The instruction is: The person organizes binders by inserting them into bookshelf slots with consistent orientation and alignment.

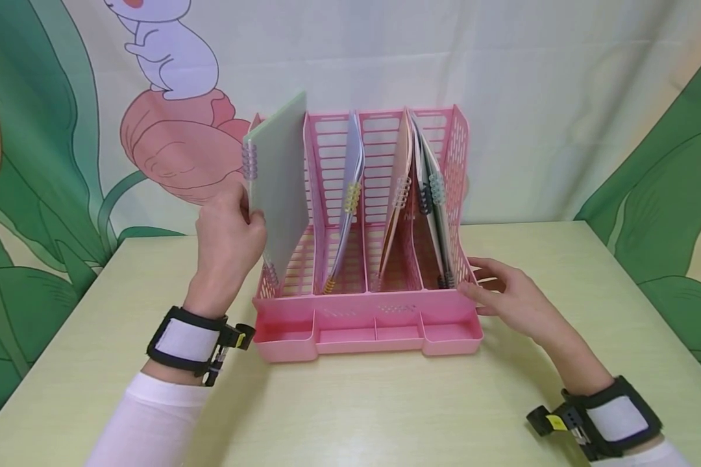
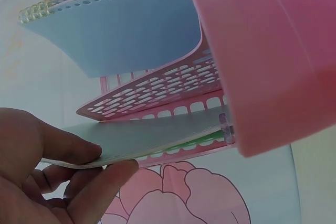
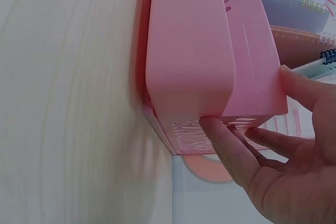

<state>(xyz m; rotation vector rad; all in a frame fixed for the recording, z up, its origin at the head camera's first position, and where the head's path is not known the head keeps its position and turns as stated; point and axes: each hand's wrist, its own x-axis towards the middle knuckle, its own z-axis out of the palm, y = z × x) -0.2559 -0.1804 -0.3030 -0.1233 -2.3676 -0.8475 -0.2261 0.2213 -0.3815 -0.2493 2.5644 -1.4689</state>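
My left hand (image 1: 229, 243) pinches the spiral edge of a pale green notebook (image 1: 283, 175), which stands partly inside the leftmost slot of a pink file rack (image 1: 370, 301). In the left wrist view the thumb and fingers clasp this green notebook (image 2: 142, 135) near its corner. My right hand (image 1: 511, 295) rests on the rack's right front corner; the right wrist view has its thumb and fingertips touching the pink side (image 3: 257, 72). A blue notebook (image 1: 353, 168) with yellow rings leans in the second slot. Further right stand a brown notebook (image 1: 398, 201) and a few others with dark and teal rings.
Small open trays (image 1: 341, 334) run along the rack's front. The rack stands on a light wood-grain table (image 1: 374, 408). Behind it hangs a cloth backdrop (image 1: 537, 117) printed with leaves and a white cartoon animal.
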